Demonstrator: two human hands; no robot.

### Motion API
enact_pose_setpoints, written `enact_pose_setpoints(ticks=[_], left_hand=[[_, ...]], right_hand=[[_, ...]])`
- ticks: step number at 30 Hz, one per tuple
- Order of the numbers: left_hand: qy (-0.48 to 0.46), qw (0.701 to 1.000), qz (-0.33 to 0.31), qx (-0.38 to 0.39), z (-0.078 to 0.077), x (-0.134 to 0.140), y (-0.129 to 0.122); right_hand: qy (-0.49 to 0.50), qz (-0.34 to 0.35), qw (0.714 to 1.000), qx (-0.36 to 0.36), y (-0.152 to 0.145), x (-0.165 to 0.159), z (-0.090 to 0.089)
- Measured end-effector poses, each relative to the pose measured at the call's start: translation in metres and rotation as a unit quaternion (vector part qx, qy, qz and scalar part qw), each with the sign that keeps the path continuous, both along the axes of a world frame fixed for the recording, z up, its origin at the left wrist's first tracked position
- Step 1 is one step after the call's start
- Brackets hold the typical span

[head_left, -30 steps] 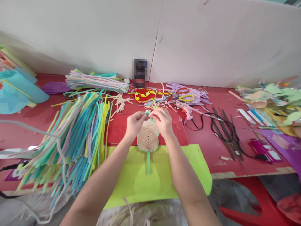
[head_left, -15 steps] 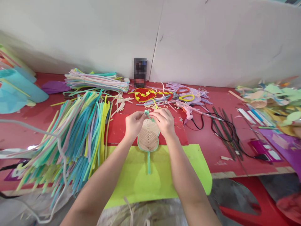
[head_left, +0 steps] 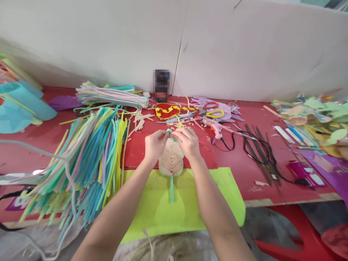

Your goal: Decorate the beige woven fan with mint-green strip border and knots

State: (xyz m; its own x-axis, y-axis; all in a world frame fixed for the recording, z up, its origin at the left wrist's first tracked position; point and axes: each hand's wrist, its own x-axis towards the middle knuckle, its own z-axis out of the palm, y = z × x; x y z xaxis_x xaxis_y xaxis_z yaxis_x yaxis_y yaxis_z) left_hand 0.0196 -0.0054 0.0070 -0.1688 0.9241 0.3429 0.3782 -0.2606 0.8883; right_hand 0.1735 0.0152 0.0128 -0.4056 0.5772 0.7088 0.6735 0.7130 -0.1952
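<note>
A small green pipe-cleaner flower [head_left: 169, 131] is pinched between the fingertips of my left hand [head_left: 155, 145]. My right hand [head_left: 188, 143] has its thumb and forefinger closed at the flower's right side, on part of the same piece. Just below lies a beige fan [head_left: 171, 158] of pipe cleaners in a V-shaped pattern, with a green rim and a green handle [head_left: 172, 189]. Its upper end is partly covered by my hands. A red fan with yellow trim [head_left: 165, 111] lies beyond them, beside scissors with yellow and red handles [head_left: 215, 114].
Loose coloured pipe cleaners [head_left: 92, 156] cover the left side, with a bundle [head_left: 111, 95] behind. A pink glue gun [head_left: 216, 129] and dark cables [head_left: 261, 154] lie to the right. A phone-like dark object [head_left: 161, 86] leans on the wall. A lime-green sheet [head_left: 217, 206] hangs over the front edge.
My right fingertips have moved slightly left, closer to the flower and my left fingers. The fan has stayed in place.
</note>
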Motion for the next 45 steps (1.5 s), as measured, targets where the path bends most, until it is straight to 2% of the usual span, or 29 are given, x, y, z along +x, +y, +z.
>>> enact_pose_setpoints(ticks=[5, 16, 30, 36, 41, 45], left_hand=[[0.006, 1.000, 0.003, 0.008, 0.000, 0.001, 0.000], [0.029, 0.999, 0.028, 0.022, 0.003, 0.002, -0.004], [0.060, 0.996, 0.051, 0.036, 0.006, 0.002, -0.007], [0.046, 0.996, 0.069, 0.046, 0.007, 0.001, -0.006], [0.036, 0.997, 0.057, 0.046, 0.008, -0.001, -0.006], [0.040, 0.998, 0.034, 0.035, 0.009, -0.002, -0.005]], right_hand=[[0.016, 0.002, 1.000, -0.014, 0.002, -0.001, -0.002], [0.113, 0.002, 0.993, -0.039, 0.000, -0.009, -0.002], [0.159, -0.002, 0.985, -0.059, -0.004, -0.013, 0.000], [0.144, -0.013, 0.989, -0.037, -0.007, -0.014, -0.001], [0.078, -0.010, 0.997, 0.004, -0.006, -0.006, 0.002], [0.035, -0.007, 0.999, 0.000, -0.004, -0.002, 0.002]])
